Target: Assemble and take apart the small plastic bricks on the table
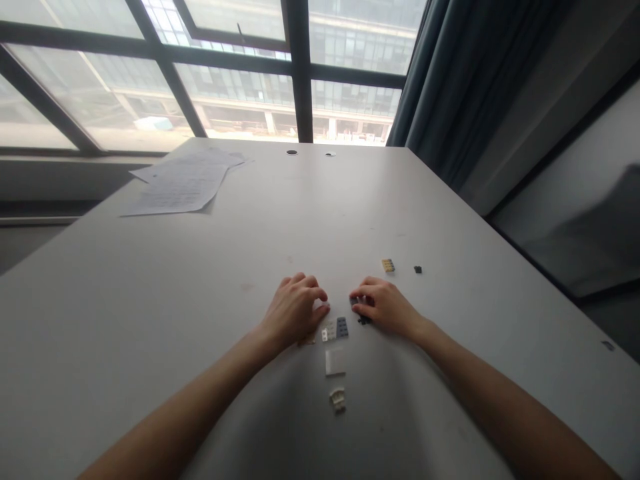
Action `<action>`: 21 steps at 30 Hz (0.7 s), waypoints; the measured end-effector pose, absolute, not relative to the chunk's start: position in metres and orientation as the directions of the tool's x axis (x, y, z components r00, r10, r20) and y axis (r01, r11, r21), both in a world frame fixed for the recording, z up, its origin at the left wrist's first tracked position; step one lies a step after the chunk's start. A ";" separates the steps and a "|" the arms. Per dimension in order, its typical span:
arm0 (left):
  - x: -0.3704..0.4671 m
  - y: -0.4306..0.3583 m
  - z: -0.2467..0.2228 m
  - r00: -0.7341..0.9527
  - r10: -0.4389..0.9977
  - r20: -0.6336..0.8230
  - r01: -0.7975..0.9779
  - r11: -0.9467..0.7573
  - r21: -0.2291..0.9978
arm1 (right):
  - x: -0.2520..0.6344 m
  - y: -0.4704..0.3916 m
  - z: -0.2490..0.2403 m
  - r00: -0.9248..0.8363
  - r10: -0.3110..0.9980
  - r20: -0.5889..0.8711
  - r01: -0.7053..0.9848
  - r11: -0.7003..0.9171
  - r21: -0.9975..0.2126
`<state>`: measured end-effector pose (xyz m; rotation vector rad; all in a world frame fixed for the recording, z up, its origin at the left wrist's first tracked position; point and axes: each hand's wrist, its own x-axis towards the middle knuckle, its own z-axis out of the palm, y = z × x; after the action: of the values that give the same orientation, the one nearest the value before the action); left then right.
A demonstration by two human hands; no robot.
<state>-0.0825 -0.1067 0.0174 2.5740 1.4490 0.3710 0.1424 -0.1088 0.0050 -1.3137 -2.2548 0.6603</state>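
My left hand (300,303) rests on the table with curled fingers. Its thumb and forefinger come together at something tiny and pale that I cannot make out. Across a small gap, my right hand (384,304) pinches a dark grey toy brick (354,301) between thumb and fingers. Small black pieces (364,320) lie under that hand. Between the hands and nearer to me are a white studded plate (328,331) and a blue-grey studded plate (342,327), side by side. Brownish pieces (307,340) are partly hidden below my left wrist.
Nearer me lie a flat white tile (335,362) and a cream-coloured piece (338,400). Beyond my right hand are a yellow-and-grey brick (388,265) and a small black piece (418,269). Paper sheets (183,183) lie at the white table's (280,220) far left, before a window.
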 end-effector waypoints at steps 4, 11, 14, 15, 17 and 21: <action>-0.078 -0.104 0.015 0.496 0.857 0.137 0.818 -0.515 0.256 | 0.143 -0.107 0.006 -0.460 0.877 0.140 0.662 0.444 -0.604; -0.047 -0.091 0.013 0.543 0.826 0.153 0.783 -0.563 0.262 | 0.191 -0.106 0.007 -0.378 0.916 0.134 0.722 0.382 -0.576; -0.021 -0.084 0.013 0.574 0.805 0.151 0.757 -0.592 0.276 | 0.226 -0.108 0.007 -0.292 0.950 0.110 0.772 0.302 -0.560; -0.011 -0.082 0.012 0.585 0.797 0.153 0.747 -0.602 0.281 | 0.237 -0.109 0.007 -0.270 0.957 0.103 0.779 0.280 -0.561; 0.008 -0.077 0.011 0.602 0.783 0.158 0.730 -0.619 0.289 | 0.254 -0.111 0.004 -0.234 0.967 0.102 0.780 0.249 -0.575; 0.042 -0.069 0.008 0.605 0.778 0.168 0.720 -0.625 0.302 | 0.266 -0.111 -0.003 -0.194 0.970 0.145 0.766 0.242 -0.596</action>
<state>0.0416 -0.0688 0.0075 2.6280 1.2420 0.4208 0.2664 -0.1108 -0.0027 -1.5809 -2.0265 0.5467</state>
